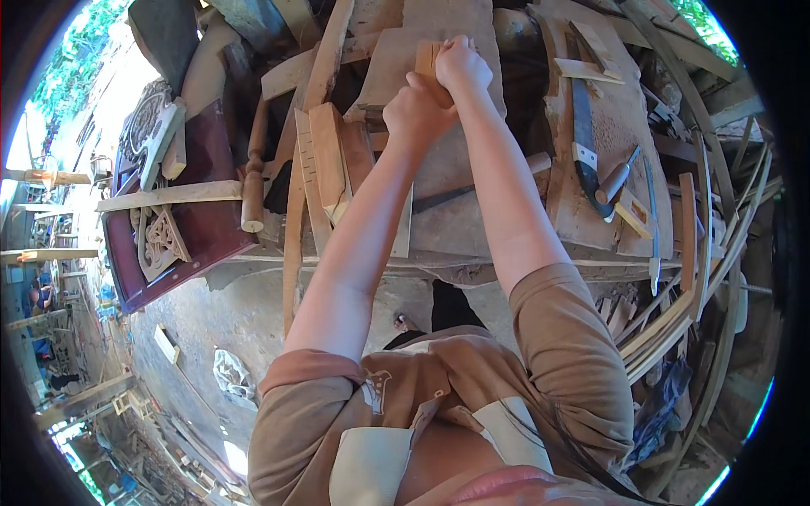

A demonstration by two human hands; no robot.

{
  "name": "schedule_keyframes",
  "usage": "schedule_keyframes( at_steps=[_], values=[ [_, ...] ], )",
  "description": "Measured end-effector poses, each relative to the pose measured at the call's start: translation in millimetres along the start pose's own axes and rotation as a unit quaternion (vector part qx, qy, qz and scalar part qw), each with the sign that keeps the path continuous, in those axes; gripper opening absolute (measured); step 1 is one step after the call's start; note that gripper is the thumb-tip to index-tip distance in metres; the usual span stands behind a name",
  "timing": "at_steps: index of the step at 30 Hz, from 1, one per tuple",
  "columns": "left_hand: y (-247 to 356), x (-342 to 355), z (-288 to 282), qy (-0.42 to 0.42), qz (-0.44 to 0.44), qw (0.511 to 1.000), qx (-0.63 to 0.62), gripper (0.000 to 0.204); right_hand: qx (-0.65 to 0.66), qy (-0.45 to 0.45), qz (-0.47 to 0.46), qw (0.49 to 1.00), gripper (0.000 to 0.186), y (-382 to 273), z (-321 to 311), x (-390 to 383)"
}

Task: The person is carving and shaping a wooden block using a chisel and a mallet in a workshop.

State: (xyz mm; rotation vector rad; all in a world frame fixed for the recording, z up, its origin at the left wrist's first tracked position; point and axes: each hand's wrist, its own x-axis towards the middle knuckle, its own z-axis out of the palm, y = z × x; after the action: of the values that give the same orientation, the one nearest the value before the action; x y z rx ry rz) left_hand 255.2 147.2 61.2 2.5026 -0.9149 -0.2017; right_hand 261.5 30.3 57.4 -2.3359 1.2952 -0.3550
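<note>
A person's left hand [417,115] and right hand [464,67] clasp a wooden block [428,59], each grip curled closed, over a worktop [460,229].

Hands: two (left hand [413,116], right hand [463,69])
Wooden block [428,57] in the hands: one
Bare forearms [359,228]: two
Brown sleeves [305,409]: two
Pale collar flaps [369,464]: two
Dark blade [443,196] between the forearms: one
Handsaw [583,126] with dark handle: one
Turned wooden spindle [254,173]: one
Carved openwork pieces [160,247]: two
Dark red panel [207,223]: one
White plastic bag [234,375]: one
Visible foot [407,323]: one
Thin blue rod [655,207]: one
Round wooden handle [540,162] beyond the right forearm: one
Long wood strips [662,328] at the right: several, too overlapped to count
</note>
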Motion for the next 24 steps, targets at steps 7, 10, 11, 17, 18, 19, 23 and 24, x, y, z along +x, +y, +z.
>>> schedule_keyframes(
  at_steps=[7,10,11,17,18,19,23,24],
  values=[
    [14.1,46.8,5.9,-0.015,-0.022,1.000,0.012,0.081,-0.020,0.002,0.001,1.000,0.036,-2.4,1.9,49.4],
    [22.2,78.5,11.0,-0.015,-0.024,1.000,0.010,0.080,-0.003,-0.008,0.000,1.000,0.039,-3.4,2.7,82.5],
    [24.8,89.2,14.0,0.001,-0.022,1.000,0.010,0.080,0.012,-0.006,0.000,1.000,0.041,-3.4,3.5,94.2],
    [29.9,123.8,23.4,0.049,-0.025,0.998,0.028,0.079,-0.007,-0.002,-0.009,1.000,0.041,-13.1,1.7,128.7],
    [28.7,122.0,24.2,0.057,-0.030,0.997,0.031,0.079,-0.008,0.000,-0.008,1.000,0.041,-12.8,2.0,126.5],
    [30.6,118.4,22.7,0.060,-0.029,0.997,0.029,0.079,0.013,-0.005,-0.009,1.000,0.041,-10.7,1.9,124.1],
    [33.8,86.3,18.7,0.029,-0.027,0.999,0.020,0.079,-0.007,-0.018,-0.020,1.000,0.039,0.7,-5.8,93.8],
    [32.8,75.0,18.4,0.032,-0.028,0.999,0.017,0.079,-0.005,-0.015,-0.020,1.000,0.039,2.1,-6.7,81.3]
  ],
)
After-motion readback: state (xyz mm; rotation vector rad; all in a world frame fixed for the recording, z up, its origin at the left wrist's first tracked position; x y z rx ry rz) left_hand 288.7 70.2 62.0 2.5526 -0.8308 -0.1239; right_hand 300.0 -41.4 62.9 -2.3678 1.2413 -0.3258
